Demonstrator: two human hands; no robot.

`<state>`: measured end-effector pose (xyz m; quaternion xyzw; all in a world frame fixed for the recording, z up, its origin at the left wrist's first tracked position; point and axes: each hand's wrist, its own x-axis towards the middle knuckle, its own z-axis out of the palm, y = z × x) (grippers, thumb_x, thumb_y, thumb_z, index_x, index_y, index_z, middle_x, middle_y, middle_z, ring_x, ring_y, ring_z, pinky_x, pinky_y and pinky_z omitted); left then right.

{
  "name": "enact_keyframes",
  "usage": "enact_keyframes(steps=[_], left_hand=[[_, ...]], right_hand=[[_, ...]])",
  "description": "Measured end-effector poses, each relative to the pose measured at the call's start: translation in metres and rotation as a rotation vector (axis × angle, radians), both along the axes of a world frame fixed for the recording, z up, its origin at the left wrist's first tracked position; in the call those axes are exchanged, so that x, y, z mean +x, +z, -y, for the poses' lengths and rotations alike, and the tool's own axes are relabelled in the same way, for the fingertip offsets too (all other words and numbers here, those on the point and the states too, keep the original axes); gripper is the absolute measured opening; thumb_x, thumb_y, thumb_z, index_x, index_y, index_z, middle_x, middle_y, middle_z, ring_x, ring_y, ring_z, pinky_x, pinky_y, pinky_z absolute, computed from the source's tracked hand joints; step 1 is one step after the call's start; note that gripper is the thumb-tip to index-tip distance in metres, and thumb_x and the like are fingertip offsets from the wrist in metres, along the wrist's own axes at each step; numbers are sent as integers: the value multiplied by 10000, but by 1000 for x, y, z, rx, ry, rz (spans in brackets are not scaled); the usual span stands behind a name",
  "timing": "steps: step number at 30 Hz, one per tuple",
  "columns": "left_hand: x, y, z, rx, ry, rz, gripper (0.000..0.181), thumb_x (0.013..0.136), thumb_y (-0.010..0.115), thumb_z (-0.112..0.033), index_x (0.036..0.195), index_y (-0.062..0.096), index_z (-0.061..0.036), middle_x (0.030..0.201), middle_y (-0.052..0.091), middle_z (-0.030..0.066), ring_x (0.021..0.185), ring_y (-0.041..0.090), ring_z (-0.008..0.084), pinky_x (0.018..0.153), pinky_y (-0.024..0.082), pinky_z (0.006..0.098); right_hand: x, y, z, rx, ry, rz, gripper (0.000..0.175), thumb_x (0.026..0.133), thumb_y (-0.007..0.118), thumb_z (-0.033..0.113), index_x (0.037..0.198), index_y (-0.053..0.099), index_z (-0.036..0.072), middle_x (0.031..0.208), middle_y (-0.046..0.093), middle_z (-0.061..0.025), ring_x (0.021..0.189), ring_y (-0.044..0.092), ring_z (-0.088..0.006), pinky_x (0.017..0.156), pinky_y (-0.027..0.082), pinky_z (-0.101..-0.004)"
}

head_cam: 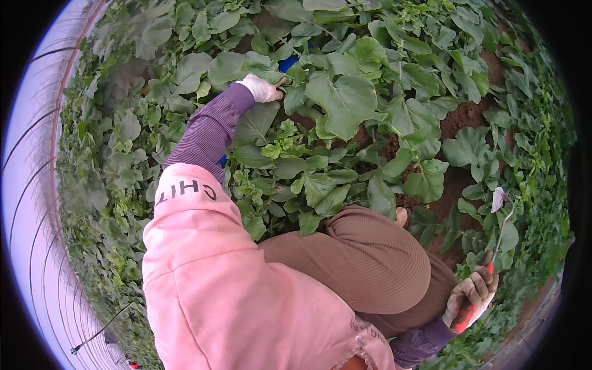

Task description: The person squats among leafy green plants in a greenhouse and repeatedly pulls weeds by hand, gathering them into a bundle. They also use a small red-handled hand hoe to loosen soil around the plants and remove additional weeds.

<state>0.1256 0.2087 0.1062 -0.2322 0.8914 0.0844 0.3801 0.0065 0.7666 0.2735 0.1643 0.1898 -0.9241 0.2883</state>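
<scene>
My left hand (266, 88), in a white knitted glove, reaches into broad green leaves (343, 99) at the upper middle. Its thumb sticks out to the right, and some of its fingers are hidden, so a grip cannot be made out. Just beyond that hand, a bit of a blue object (287, 64) shows between the leaves; its shape is covered. Low on the right, my right hand (471, 296), in a soiled glove, is closed around the red handle of a small hand hoe (502, 226). The hoe's thin bent shank points up, ending in a small metal blade.
Dense leafy plants surround my bent knees (351, 259). Brown soil (465, 120) shows between rows on the right. Along the left rises a plastic tunnel wall (34, 125) with curved ribs. A dark rod (104, 327) juts in at lower left.
</scene>
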Motion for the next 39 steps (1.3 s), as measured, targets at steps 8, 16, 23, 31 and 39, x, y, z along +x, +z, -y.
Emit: enact_keyframes(steps=[8,16,23,31,39], left_hand=[[51,88,-50,-69,-189,-313,287,736,587,-194,988,579,-58,866,607,150,828,579,334,755,465,401],[113,184,-8,121,465,-1501,235,867,497,-37,1087,579,-38,1105,588,62,960,585,166,845,473,268],[84,211,-47,163,416,-1742,308,921,464,-182,1140,529,24,1029,615,89,916,586,145,802,468,248],[-26,228,-126,787,372,-1504,402,824,597,-156,1178,488,0,1020,601,97,905,578,195,796,477,328],[-93,211,-116,980,111,-1357,494,819,634,-267,1187,475,23,1053,590,138,942,579,224,836,465,320]], right_hand=[[-3,-4,1,-53,65,-15,476,950,384,207,1321,260,-64,843,475,-50,605,475,-89,445,436,-213],[-64,-40,-8,298,346,-8,392,949,400,217,1256,383,-27,833,522,-17,603,501,-67,446,448,-193],[-123,-184,5,1327,849,-271,469,806,615,209,1224,450,77,895,578,-42,673,557,-134,574,505,-281],[-116,-63,134,977,550,-1419,710,788,614,148,1388,242,74,1348,375,-120,1203,400,-216,1004,313,-331],[-76,2,212,749,385,-1177,385,799,587,58,1159,494,-41,1035,568,-97,927,542,-161,867,430,-280]])
